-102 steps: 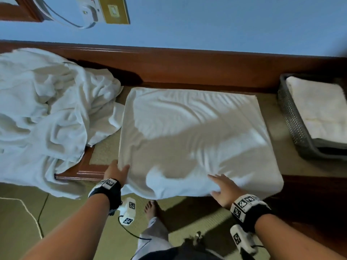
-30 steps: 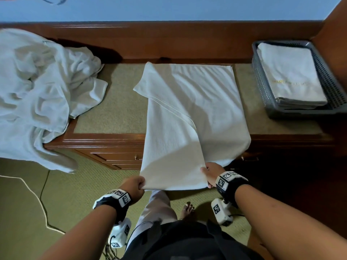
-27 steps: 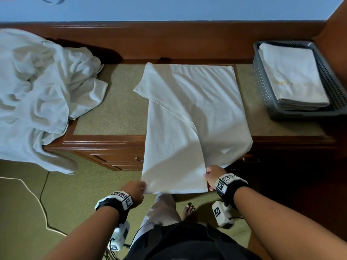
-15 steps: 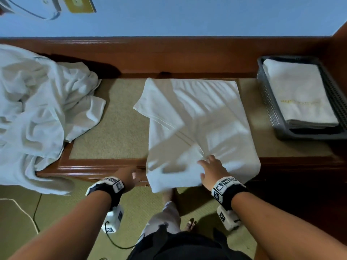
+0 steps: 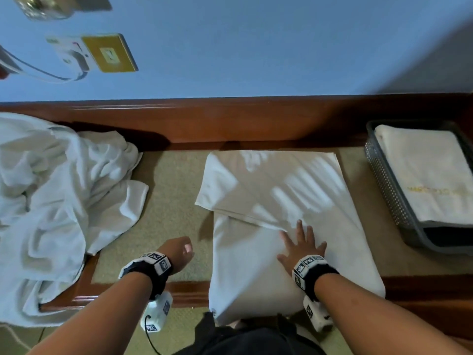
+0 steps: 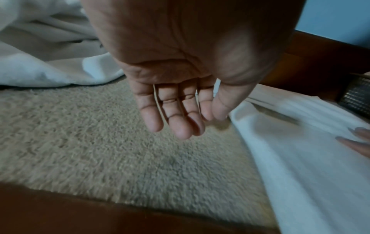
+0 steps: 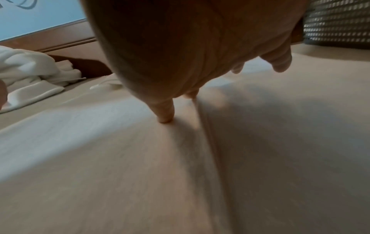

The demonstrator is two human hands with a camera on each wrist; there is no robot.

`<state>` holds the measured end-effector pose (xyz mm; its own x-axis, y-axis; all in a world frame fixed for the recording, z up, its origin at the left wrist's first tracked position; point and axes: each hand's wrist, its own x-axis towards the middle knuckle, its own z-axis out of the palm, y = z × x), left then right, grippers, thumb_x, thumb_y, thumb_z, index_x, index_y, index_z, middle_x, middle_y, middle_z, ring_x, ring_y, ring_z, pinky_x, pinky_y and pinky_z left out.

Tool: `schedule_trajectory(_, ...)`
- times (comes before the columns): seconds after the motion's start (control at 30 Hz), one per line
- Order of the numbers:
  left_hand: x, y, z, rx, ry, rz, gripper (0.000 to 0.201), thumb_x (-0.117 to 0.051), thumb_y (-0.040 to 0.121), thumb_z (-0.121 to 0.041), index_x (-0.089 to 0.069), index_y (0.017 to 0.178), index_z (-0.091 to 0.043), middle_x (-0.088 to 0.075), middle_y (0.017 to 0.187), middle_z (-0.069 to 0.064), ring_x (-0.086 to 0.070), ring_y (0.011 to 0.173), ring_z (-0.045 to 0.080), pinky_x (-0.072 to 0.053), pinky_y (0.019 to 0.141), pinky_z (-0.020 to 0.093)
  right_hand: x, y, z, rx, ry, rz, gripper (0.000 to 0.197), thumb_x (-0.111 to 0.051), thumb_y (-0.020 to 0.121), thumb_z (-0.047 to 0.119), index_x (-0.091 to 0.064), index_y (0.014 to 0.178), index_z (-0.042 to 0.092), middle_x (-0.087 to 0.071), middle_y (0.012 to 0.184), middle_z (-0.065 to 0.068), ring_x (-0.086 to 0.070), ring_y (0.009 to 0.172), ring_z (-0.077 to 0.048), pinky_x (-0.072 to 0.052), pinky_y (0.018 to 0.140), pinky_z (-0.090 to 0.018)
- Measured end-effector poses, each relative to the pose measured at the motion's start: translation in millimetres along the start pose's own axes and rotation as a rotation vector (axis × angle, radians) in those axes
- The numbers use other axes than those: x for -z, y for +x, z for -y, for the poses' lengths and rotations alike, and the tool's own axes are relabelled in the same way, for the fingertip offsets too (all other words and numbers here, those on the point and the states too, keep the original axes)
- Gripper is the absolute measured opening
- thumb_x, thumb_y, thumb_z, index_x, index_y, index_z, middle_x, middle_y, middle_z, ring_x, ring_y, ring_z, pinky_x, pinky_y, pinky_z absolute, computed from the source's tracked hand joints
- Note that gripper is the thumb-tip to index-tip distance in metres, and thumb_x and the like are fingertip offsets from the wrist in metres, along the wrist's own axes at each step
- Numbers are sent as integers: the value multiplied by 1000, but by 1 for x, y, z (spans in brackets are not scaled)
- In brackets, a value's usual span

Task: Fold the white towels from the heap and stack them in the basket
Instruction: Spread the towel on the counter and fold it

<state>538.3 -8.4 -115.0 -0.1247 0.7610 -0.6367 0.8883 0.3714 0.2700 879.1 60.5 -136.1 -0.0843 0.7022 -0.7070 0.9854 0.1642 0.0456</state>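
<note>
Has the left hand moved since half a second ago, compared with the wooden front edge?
Yes. The left hand went from the wooden front edge inward, over the beige mat.

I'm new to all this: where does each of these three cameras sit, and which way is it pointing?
Head view: worn on the head, looking down at the half-folded towel, the heap and the basket; both forearms, left hand and right hand show.
Left wrist view: under the left wrist, looking along the open palm and fingers above the beige mat.
Right wrist view: under the right wrist, looking along the palm spread flat on the towel.
Shared: both wrist views also catch the towel, heap and basket.
</note>
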Motion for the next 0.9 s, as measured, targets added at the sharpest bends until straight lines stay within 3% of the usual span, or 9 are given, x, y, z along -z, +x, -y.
schedule_trajectory(0.17, 16, 24, 11, 38, -16, 8, 14, -48, 98, -25, -59, 97, -16, -66, 102, 5, -61, 93, 23, -42, 74, 27, 23, 35, 26, -65, 57, -45, 71, -30, 97, 60, 2, 157, 39, 43, 155, -5, 25, 149, -32, -7, 112, -70)
schedule_trajectory(0.33, 40, 57, 10, 65, -41, 26, 13, -48, 96, -26, -60, 95, -20, -65, 96, -1, -60, 88, 19, -44, 73, 27, 65, 82, 33, -156, 165, -10, 82, -31, 94, 67, 14, 155, 38, 41, 156, -4, 22, 149, -33, -10, 112, -73)
schedule_trajectory(0.43, 56, 85, -1, 82, -88, 25, 16, -50, 97, -26, -61, 103, -17, -66, 102, 3, -58, 87, 19, -42, 74, 26, 93, 114, 28, -194, 210, -18, 90, -35, 91, 71, 17, 155, 34, 36, 159, -5, 18, 150, -34, -11, 114, -69)
schedule_trajectory(0.53, 71, 117, -19, 124, -336, 47, 14, -53, 97, -22, -60, 97, -10, -70, 96, 9, -65, 76, 21, -52, 64, 29, 124, 142, 28, -215, 248, -41, 104, -48, 88, 71, 13, 158, 24, 24, 162, -10, 11, 151, -35, -16, 118, -61)
schedule_trajectory(0.6, 80, 144, -32, 162, -534, 40, 13, -57, 96, -21, -60, 93, -9, -71, 86, 9, -66, 67, 22, -53, 60, 34, 142, 158, 29, -123, 250, -146, 107, -62, 85, 62, 5, 158, 24, 8, 165, -10, -2, 151, -34, -24, 118, -52)
schedule_trajectory(0.67, 92, 170, -47, 182, -683, 56, 13, -59, 94, -21, -60, 95, -8, -67, 80, 8, -59, 62, 20, -47, 58, 31, 157, 174, 31, 35, 258, -286, 96, -72, 84, 45, -12, 157, 26, -19, 159, -8, -25, 144, -32, -35, 113, -45)
schedule_trajectory(0.77, 111, 205, -72, 212, -945, 9, 12, -59, 97, -17, -62, 93, -6, -63, 79, 10, -58, 67, 21, -48, 64, 32, 171, 201, 32, 188, 465, -340, 46, -65, 89, 16, -54, 133, 23, -54, 127, -4, -56, 114, -25, -48, 96, -34)
schedule_trajectory(0.83, 121, 228, -86, 274, -1062, -64, 15, -61, 97, -20, -64, 99, -6, -65, 88, 13, -61, 76, 23, -50, 70, 34, 177, 216, 29, 69, 688, -380, 16, -57, 93, 12, -66, 103, 21, -63, 106, -5, -58, 95, -24, -45, 83, -25)
schedule_trajectory(0.9, 131, 246, -96, 293, -1111, -78, 25, -66, 92, -27, -67, 103, -5, -68, 92, 13, -63, 80, 25, -51, 70, 35, 185, 232, 24, -86, 803, -457, 14, -56, 97, 28, -67, 94, 19, -68, 99, -9, -62, 94, -30, -41, 79, -25)
